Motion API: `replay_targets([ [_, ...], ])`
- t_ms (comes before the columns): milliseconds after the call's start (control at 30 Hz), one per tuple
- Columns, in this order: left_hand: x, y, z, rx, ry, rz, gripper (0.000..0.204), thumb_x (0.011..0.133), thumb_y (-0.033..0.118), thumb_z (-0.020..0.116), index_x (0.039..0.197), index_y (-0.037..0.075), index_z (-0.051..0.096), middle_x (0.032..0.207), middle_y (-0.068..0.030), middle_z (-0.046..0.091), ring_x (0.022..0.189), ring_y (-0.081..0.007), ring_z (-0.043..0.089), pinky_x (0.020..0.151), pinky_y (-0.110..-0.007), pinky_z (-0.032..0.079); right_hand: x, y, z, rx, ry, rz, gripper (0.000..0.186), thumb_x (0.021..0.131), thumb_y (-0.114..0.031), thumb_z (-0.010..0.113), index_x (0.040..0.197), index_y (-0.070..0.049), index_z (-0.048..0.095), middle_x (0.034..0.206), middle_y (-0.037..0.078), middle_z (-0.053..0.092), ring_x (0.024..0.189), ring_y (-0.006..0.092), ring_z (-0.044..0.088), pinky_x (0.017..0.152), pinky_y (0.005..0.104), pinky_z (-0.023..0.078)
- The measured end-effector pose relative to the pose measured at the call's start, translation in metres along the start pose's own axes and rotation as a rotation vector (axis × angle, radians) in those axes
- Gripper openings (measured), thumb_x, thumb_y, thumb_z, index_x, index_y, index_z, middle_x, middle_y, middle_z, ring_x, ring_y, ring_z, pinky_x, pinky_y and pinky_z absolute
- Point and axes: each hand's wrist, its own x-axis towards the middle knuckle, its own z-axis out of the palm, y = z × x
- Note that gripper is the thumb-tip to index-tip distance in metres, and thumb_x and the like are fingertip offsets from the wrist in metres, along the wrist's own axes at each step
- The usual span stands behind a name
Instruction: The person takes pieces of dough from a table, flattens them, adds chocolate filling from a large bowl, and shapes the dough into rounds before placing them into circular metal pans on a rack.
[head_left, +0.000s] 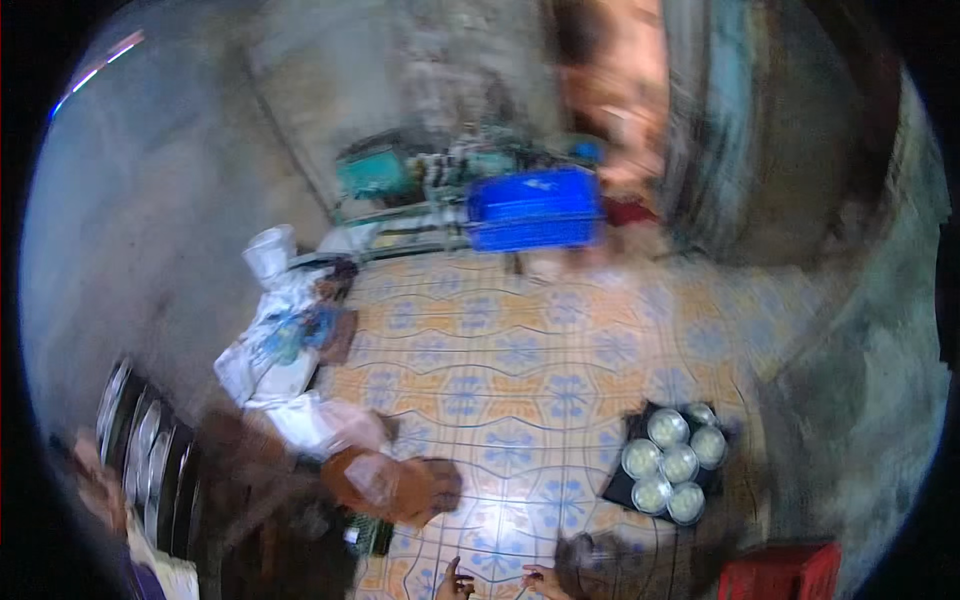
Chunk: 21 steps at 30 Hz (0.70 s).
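At the bottom edge, my left hand (455, 580) and my right hand (540, 582) are a short way apart over the tiled floor (500, 440), fingers spread, with nothing visible in them. A blurred dark, rounded object (600, 560), too unclear to name, lies beside my right hand. Up and to the right, several clear round containers with pale contents (678, 463) stand on a dark square base (620, 492). Left of centre, a blurred brown rounded item (380, 485) lies by white sacks or cloths (300, 420).
A blue plastic crate (532, 210) and green frames (375, 175) stand at the back beside a doorway (620, 90). Round metal trays (150, 450) lean at the left, below a white bucket (268, 250). A red crate (780, 575) sits at lower right. Concrete walls (130, 230) enclose the space.
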Motion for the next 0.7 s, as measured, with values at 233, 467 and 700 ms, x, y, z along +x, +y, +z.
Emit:
replay_targets([
  [233,-0.087,0.036,-0.011,-0.286,0.196,0.026,0.064,0.087,0.013,0.057,0.145,0.014,0.030,0.109,-0.0157,0.063,0.092,-0.0244,0.064,0.080,-0.034,0.051,0.017,0.011,0.041,-0.433,0.098,0.141,0.039,0.090,-0.010,0.056,0.126,0.004,0.050,0.091,0.016,0.066,0.075,0.0207,0.064,0.071,0.0310,0.053],
  [467,-0.189,-0.277,-0.050,-0.596,0.552,-0.141,0.048,0.087,0.014,0.059,0.133,0.010,0.049,0.099,-0.0098,0.065,0.080,-0.0183,0.062,0.074,-0.031,0.049,0.050,0.142,0.153,-0.834,0.002,0.274,0.031,0.088,0.000,0.052,0.117,0.012,0.053,0.086,0.019,0.065,0.070,0.0204,0.063,0.067,0.0282,0.053],
  [700,-0.296,-0.393,-0.075,-1.019,1.569,-0.298,0.031,0.088,-0.001,0.052,0.119,-0.003,0.053,0.096,-0.0081,0.064,0.081,-0.0112,0.059,0.076,-0.024,0.047,0.148,0.209,0.314,-1.438,-0.686,0.025,0.035,0.088,-0.019,0.062,0.118,-0.002,0.061,0.103,0.015,0.068,0.086,0.0197,0.067,0.079,0.0317,0.053],
])
